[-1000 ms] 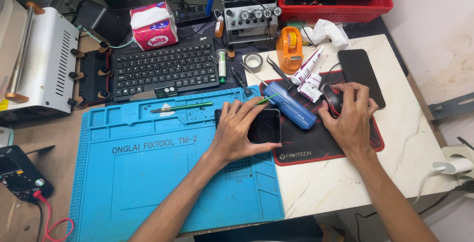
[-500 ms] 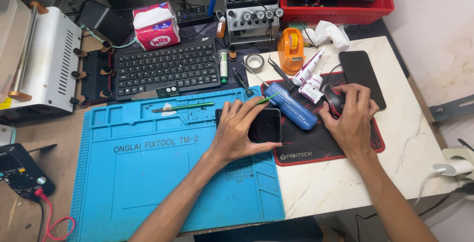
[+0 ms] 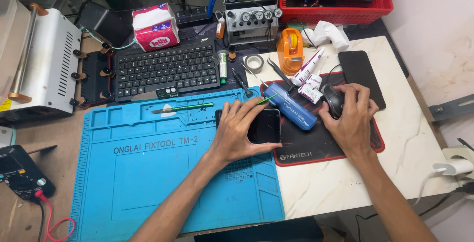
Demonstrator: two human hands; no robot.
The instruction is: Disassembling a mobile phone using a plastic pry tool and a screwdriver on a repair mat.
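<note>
My left hand (image 3: 238, 131) grips a black phone (image 3: 265, 126) that lies at the right edge of the blue work mat (image 3: 148, 173), fingers curled over its left side and thumb under its lower edge. My right hand (image 3: 351, 118) rests on a black computer mouse (image 3: 334, 100) on the black and red mouse pad (image 3: 321, 146). A blue box-shaped tool (image 3: 289, 106) lies between the two hands. A thin green stick (image 3: 266, 99) pokes out near my left fingertips.
A black keyboard (image 3: 168, 69) sits behind the mat, with a tissue pack (image 3: 155, 27), a tool rack (image 3: 252, 17) and a red basket (image 3: 340, 0) further back. An orange tape dispenser (image 3: 290, 49), glue tubes (image 3: 308, 72), tweezers (image 3: 279, 72) and a second dark phone (image 3: 363, 76) lie near the mouse. A multimeter (image 3: 19, 173) lies at the left.
</note>
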